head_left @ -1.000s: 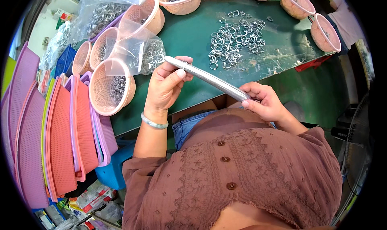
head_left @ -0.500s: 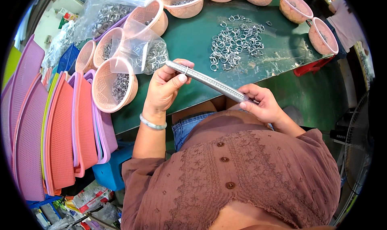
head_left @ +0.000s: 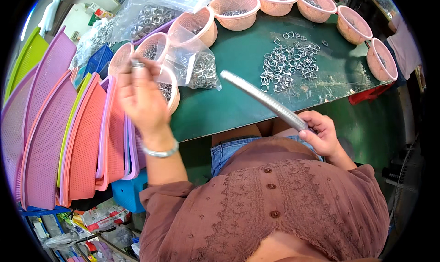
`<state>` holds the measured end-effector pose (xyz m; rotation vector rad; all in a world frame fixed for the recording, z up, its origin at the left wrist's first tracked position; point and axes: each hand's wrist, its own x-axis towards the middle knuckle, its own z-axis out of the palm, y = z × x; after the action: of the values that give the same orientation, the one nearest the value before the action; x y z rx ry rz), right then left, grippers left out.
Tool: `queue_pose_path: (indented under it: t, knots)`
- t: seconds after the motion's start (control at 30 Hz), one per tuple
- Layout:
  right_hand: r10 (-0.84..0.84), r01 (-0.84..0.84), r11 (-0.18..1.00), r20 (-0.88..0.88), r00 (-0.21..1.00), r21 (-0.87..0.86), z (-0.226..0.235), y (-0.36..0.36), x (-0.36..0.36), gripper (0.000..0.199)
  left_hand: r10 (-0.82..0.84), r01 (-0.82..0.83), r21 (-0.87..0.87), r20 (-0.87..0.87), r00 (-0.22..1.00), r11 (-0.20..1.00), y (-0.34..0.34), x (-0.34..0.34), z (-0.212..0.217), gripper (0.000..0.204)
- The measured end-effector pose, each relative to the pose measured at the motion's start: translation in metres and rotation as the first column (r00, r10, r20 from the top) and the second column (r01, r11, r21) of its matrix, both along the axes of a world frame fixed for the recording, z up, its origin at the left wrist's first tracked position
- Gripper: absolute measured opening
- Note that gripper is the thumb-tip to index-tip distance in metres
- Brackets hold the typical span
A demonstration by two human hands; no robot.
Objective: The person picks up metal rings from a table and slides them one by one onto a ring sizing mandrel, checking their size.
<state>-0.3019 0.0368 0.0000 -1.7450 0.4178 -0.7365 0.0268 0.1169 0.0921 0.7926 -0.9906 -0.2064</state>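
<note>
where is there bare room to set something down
Free: green tabletop between the clear bag of rings and the loose ring pile, plus the scuffed patch right of that pile. Crowded: left and far edges, lined with pink baskets.

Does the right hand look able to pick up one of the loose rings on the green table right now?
Probably not just yet: the right hand is closed around the silver rod. Otherwise the way seems free, since nothing covers the loose rings.
</note>
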Motion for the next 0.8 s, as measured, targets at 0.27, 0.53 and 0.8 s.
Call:
queue_pose_path:
  t: [0.27,0.53,0.8]
  knots:
    - [-0.171,0.107,0.937,0.168,0.971,0.333,0.006,-0.001,-0.005,0.027,0.424,-0.876,0.088,0.849,0.315,0.475,-0.029,0.074,0.02,0.029]
    - [-0.265,0.177,0.872,0.136,0.955,0.456,-0.005,-0.01,-0.015,0.028,-0.255,-0.33,0.501,0.782,0.568,0.8,-0.052,-0.064,-0.048,0.027]
    - [-0.265,0.156,0.844,0.146,0.953,0.514,-0.008,-0.011,-0.02,0.028,-0.383,-0.326,0.661,0.692,0.612,0.675,-0.105,-0.079,-0.091,0.019]
